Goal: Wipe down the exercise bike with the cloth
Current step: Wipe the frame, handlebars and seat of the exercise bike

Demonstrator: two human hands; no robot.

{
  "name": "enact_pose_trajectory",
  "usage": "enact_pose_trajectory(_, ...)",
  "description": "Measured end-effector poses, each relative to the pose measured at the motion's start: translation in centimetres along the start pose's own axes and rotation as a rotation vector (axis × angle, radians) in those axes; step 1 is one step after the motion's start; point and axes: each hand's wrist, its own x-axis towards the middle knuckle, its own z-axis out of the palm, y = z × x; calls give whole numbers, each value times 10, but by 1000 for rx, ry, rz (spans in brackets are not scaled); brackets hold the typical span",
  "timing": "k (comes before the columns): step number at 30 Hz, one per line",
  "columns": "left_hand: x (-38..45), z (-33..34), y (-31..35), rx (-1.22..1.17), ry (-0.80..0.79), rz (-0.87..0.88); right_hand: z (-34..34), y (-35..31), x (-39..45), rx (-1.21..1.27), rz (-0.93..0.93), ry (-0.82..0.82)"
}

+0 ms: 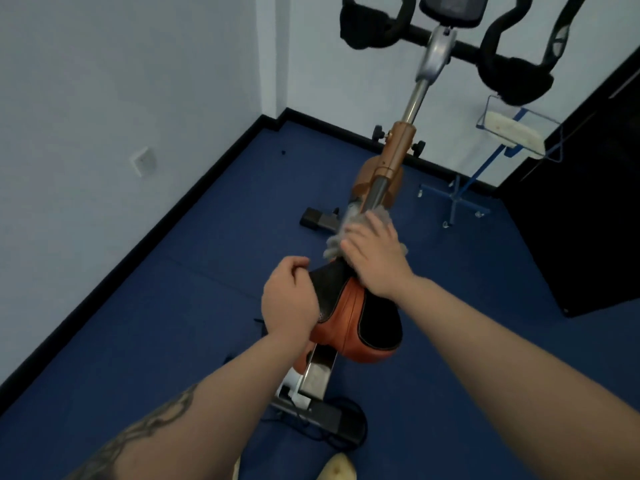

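Since the blue floor and pale walls take up most of the view, those get noted first, then the black cabinet off to the right. The exercise bike is seen from behind and above, so its long axis runs straight away from the person: rear foot bar near the bottom, saddle in the middle, copper post and chrome tube further up, handlebars and console at the far top. A blue wire stand with a pale pad on it is parked near the bike's right side.

The saddle is gripped along its left edge by the left hand, fingers curled round the rim, probably just to keep it steady. The right hand is laid flat-ish over the grey cloth, fingers spread and pressed down rather than wrapped, right at the saddle's nose. The cloth is bunched under the palm, with fluffy bits poking out on the left and up toward the chrome tube; whether the tube itself is touched can't be told, it's a bit blurry there.

So the wiping hand is the nearer one to everything left to do. The unwiped frame lies ahead and up from it, along that same line, so the next stroke would likely be pushed forward along the tube, not sideways.
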Motion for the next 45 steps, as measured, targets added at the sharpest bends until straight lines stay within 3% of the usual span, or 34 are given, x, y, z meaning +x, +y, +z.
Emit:
enact_pose_trajectory(2,-1,2,-2,-55,-82,-118,-2,-18,-20,103,-20,11)
enact_pose_trajectory(10,-8,-30,-12,-366,-410,-118,6,-70,-93,3,-20,-29)
enact_pose_trajectory(14,-5,-35,-18,-474,-485,-209,22,-76,-131,-31,163,2)
enact_pose_trajectory(20,16,-37,-20,-443,-544,-183,12,-87,-89,25,407,82)
enact_pose_trajectory(25,22,-43,-27,-449,-615,-89,19,-87,-104,-11,256,41)
enact_pose_trajectory(29,14,-43,-32,-430,-670,30,5,-72,-74,62,366,8)
enact_pose_trajectory(33,13,-54,-45,-566,-939,99,15,-84,-74,69,245,-41)
enact_pose_trajectory(35,19,-55,-45,-514,-1009,164,5,-75,-67,110,217,-101)
enact_pose_trajectory(38,22,-50,-42,-432,-1033,221,-6,-69,-52,77,259,-163)
enact_pose_trajectory(40,24,-45,-44,-379,-1024,253,-1,-76,-51,35,184,-188)
enact_pose_trajectory(43,30,-42,-44,-292,-988,294,1,-78,-53,199,83,-206)
enact_pose_trajectory(45,32,-41,-43,-260,-1005,263,-5,-72,-43,242,135,-197)
